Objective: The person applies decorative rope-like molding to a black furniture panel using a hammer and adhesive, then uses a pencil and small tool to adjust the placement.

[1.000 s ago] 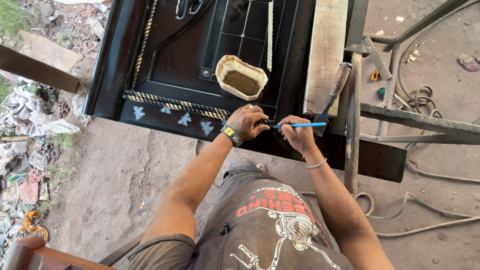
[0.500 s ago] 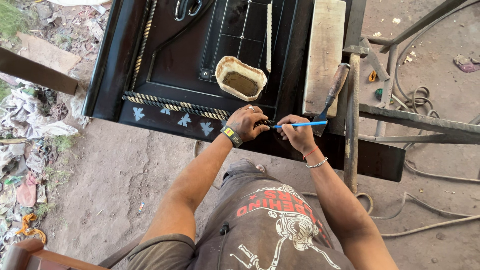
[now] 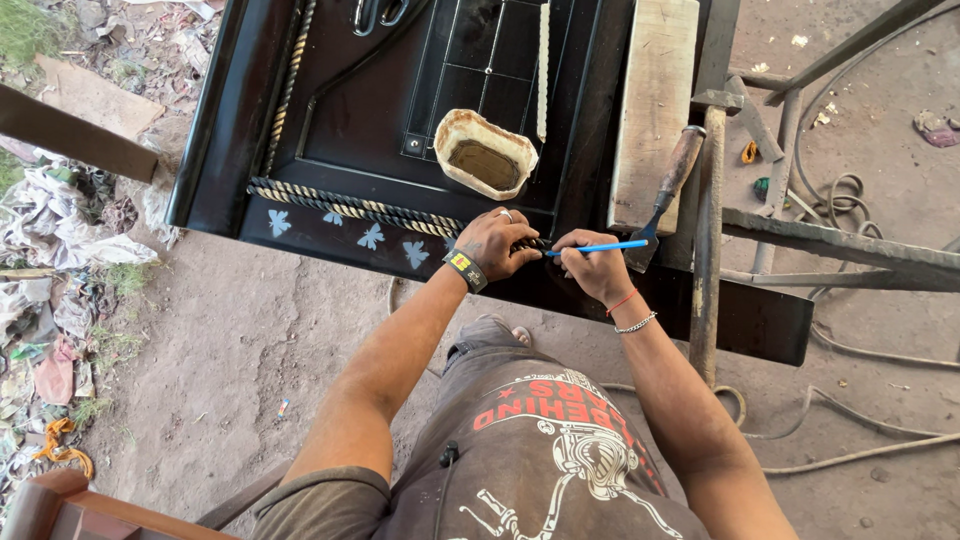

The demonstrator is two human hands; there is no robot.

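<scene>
1. Black metal door panel [image 3: 330,110], the largest item: it lies flat as my working surface, reaching from near my waist to the far edge of view. Bare earth lies below it, with litter at the left.

2. Pale wooden plank [image 3: 655,100], lying on the right part of the panel and running near to far.

3. Twisted rope moulding [image 3: 350,207], crossing the near part of the panel from left to right, with small pale butterfly shapes [image 3: 372,237] just near of it.

4. Cream tub [image 3: 485,153] holding brownish paint, standing on the panel just far of my hands.

5. Chisel with a wooden handle [image 3: 668,190], leaning at the plank's right edge.

6. Left hand [image 3: 497,243]: fingers curled down onto the rope moulding, steadying there and holding nothing loose.

7. Right hand [image 3: 592,268]: fingers pinched shut around a thin blue brush [image 3: 600,246], its tip pointing left at the moulding beside the left hand.

Against half a second ago, both hands and the brush sit in the same spot; I judge fine touch-up work continues at this one point.
</scene>
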